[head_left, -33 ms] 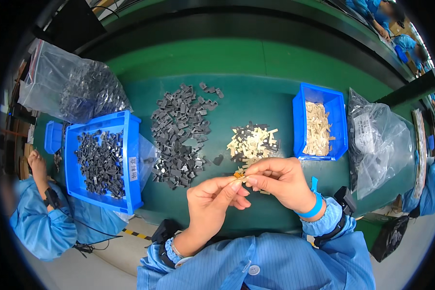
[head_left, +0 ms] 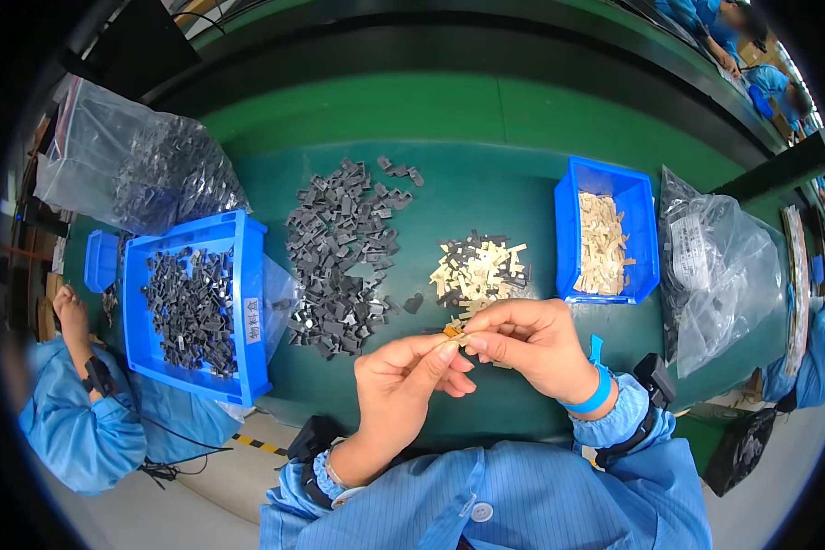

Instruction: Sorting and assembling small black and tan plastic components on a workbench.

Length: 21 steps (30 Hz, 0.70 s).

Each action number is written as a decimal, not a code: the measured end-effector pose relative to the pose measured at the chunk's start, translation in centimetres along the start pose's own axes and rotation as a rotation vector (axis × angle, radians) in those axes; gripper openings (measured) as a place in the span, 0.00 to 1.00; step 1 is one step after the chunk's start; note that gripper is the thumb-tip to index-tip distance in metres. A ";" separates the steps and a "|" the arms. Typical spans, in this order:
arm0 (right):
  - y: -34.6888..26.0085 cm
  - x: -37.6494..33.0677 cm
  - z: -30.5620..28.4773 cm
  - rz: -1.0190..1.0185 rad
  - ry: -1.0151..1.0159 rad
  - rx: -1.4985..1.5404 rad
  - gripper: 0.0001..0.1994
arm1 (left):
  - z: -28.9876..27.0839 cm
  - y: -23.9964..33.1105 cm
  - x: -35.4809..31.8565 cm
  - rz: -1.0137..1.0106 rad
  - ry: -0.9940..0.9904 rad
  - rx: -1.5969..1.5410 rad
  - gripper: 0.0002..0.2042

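Note:
My left hand (head_left: 401,380) and my right hand (head_left: 539,346) meet above the near side of the green table. Their fingertips pinch a small cream-and-orange piece (head_left: 452,331), mostly covered by the fingers, so its exact kind cannot be made out. Just beyond the hands lies a mixed pile of small cream strips and dark pieces (head_left: 479,268). A larger heap of dark grey plastic clip-like parts (head_left: 344,243) spreads out to the left of it.
On the left stand a blue bin (head_left: 252,312) of black parts and a clear bag (head_left: 156,165) of dark parts. To the right are a blue bin (head_left: 566,215) of cream strips and another clear bag (head_left: 733,266). A co-worker's arm (head_left: 82,353) is at far left.

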State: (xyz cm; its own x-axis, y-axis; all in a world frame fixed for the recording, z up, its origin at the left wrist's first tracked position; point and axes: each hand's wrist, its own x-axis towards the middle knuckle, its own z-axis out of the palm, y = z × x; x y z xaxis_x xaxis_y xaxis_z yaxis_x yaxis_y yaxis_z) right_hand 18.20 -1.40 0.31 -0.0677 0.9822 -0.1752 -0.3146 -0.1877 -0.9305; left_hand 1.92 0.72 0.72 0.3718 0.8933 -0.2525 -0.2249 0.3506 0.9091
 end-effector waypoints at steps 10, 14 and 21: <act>0.1 -0.1 -0.4 -0.116 -0.033 -0.175 0.04 | -0.5 -0.1 0.5 0.230 -0.070 0.170 0.07; -0.1 -0.1 -0.3 -0.046 -0.037 -0.167 0.05 | -0.5 -0.3 0.4 0.238 -0.007 0.167 0.07; 0.2 -0.1 0.0 -0.003 -0.026 -0.009 0.07 | -0.1 -0.6 0.5 0.483 0.042 0.408 0.06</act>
State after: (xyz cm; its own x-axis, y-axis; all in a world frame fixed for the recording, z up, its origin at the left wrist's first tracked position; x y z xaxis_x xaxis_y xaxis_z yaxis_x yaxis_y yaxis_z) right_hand 18.14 -1.55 0.14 -0.0911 0.9823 -0.1639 -0.3060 -0.1843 -0.9340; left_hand 2.18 0.99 -0.02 0.2768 0.9371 0.2128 0.0055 -0.2230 0.9748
